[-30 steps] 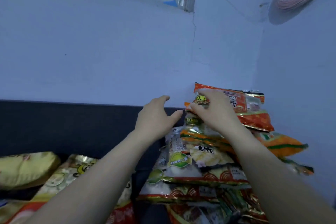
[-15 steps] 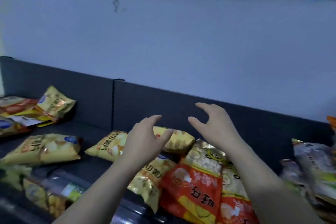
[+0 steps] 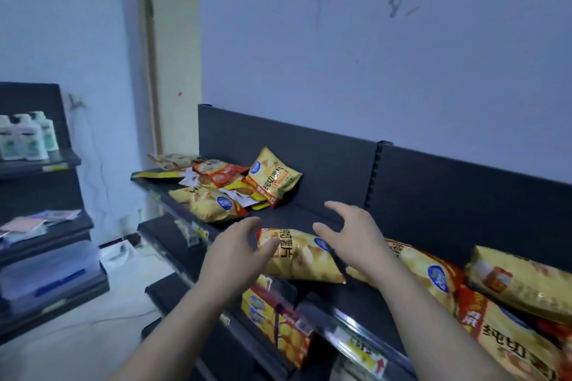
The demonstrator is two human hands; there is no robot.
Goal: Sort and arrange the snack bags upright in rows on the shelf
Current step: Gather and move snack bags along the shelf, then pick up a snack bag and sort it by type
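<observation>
Both hands hovering open, empty. Yellow bag (image 3: 298,257) lying flat on shelf (image 3: 309,213) between left hand (image 3: 236,252) and right hand (image 3: 349,238), long axis running left-right. Left fingers overlapping bag's end; contact unclear. More bags (image 3: 433,275) crowding right; pile (image 3: 235,185) far left.

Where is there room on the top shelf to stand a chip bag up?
The bare stretch of shelf between the far pile of bags and the yellow bag lying between both hands, along the dark back panel. The right end is crowded.
</observation>
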